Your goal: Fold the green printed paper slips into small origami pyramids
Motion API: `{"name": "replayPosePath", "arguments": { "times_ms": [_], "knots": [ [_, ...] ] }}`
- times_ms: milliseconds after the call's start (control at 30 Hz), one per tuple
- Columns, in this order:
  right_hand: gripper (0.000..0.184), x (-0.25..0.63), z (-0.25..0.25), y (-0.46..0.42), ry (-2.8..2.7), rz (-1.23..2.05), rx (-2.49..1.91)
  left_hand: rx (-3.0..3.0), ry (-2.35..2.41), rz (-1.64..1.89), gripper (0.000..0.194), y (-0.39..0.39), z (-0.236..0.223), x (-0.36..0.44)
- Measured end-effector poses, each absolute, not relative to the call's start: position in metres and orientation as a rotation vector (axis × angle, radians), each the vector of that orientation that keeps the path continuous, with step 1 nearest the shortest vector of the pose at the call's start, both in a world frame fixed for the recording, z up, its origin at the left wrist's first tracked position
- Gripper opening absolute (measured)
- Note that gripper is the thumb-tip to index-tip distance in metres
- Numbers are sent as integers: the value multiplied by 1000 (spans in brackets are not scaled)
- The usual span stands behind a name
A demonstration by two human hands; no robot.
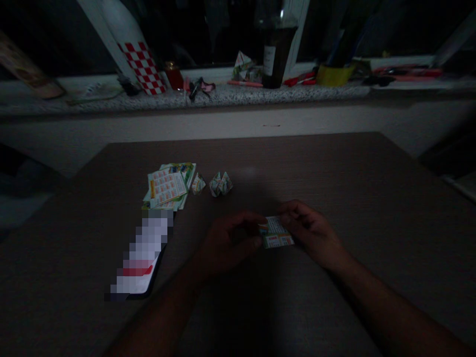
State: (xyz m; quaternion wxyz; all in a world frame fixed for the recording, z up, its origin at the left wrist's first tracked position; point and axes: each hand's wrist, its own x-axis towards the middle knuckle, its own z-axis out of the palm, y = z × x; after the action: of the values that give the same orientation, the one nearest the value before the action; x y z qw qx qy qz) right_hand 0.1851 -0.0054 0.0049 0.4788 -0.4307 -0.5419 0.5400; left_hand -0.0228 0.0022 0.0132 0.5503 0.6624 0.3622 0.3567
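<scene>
Between my two hands is a small folded piece of printed paper (278, 233), white with green and orange print, low over the dark tabletop. My left hand (232, 240) pinches its left edge between thumb and fingers. On the opposite side, my right hand (307, 228) grips the upper right edge, its fingers curled and partly in shadow. Beyond my left hand stand a folded paper shape with pointed tips (220, 184) and a smaller folded paper piece (198, 183). A stack of printed paper slips (167, 186) lies to the left of them.
A phone with a lit, blurred screen (143, 258) lies on the table (334, 168) left of my left arm. Along the granite windowsill (219, 96) stand a red-and-white checkered bottle (145, 67), a dark labelled bottle (275, 59), a yellow container (334, 75) and small clutter.
</scene>
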Motion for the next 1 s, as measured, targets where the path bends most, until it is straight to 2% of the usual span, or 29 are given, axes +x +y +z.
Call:
{"name": "replayPosePath", "arguments": {
  "times_ms": [333, 633, 1000],
  "knots": [
    [29, 186, 0, -10, -1379, 1301, -917, 1524, 964, 1046, 23, 4, 10, -20],
    [24, 188, 1, -10, -1367, 1299, -895, 1512, 998, 949, 31, 4, 11, -20],
    [22, 188, 1, -11, -1398, 1295, -876, 1472, 919, 901, 28, 5, 11, -18]
  ]
}}
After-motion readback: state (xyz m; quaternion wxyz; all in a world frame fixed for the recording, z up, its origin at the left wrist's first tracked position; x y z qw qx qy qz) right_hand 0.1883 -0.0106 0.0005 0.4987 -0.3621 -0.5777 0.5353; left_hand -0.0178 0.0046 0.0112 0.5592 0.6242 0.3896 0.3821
